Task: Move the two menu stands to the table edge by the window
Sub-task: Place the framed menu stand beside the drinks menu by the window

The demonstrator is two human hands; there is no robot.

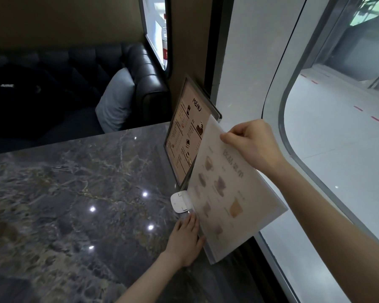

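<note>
Pinching white menu stand (234, 193) top edge, my right grip (249, 143) closed on it; left grip (186, 239) flat, uncurled, against its base on tabletop (74, 193). Brown menu stand (184, 132) just beyond both grips, by window (337, 138).

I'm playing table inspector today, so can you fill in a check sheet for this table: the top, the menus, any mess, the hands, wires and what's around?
Surface: dark marbled table, shiny, with spots of reflected light.
Job's things: brown menu stand upright at the window edge; white menu stand tilted, nearer, at the same edge, covering the brown one's near corner.
Clutter: small white gadget on the table beside the white stand's base.
Hands: right hand pinches the white stand's top edge; left hand lies with straight fingers at its lower edge.
Cables: nothing seen.
Surroundings: window on the right; black sofa with a grey cushion behind the table.
</note>
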